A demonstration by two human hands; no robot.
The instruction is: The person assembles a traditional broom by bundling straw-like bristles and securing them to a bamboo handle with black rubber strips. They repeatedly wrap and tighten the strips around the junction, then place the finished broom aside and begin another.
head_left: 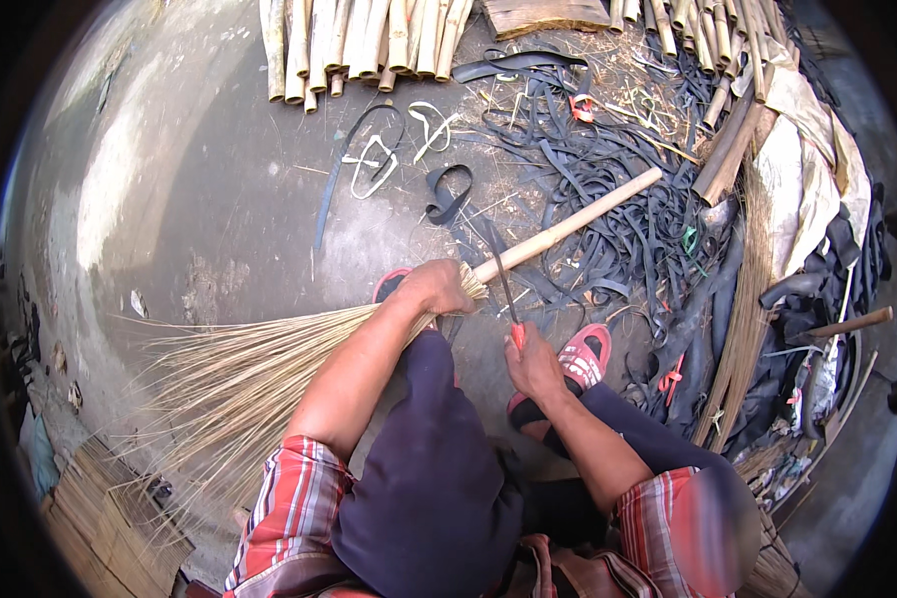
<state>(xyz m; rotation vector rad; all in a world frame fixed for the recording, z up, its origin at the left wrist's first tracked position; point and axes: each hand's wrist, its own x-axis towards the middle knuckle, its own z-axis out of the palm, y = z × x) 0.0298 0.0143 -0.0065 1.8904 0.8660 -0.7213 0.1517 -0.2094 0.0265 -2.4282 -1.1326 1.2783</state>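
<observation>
Straw bristles (239, 374) fan out leftward. The left arm stretches forward over them, its left grip (441, 289) closed round their gathered neck beside the wooden stick (578, 221). The right forearm angles inward, right grip (535, 361) wrapped round a red-handled knife (517, 335), blade pointing forward.

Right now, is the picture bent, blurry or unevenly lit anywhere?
In the head view: circular black border, scene bending toward the rim; paler, brighter ground at far left; smeared blur at lower right, by the right sleeve; broom and knife fairly crisp.
</observation>
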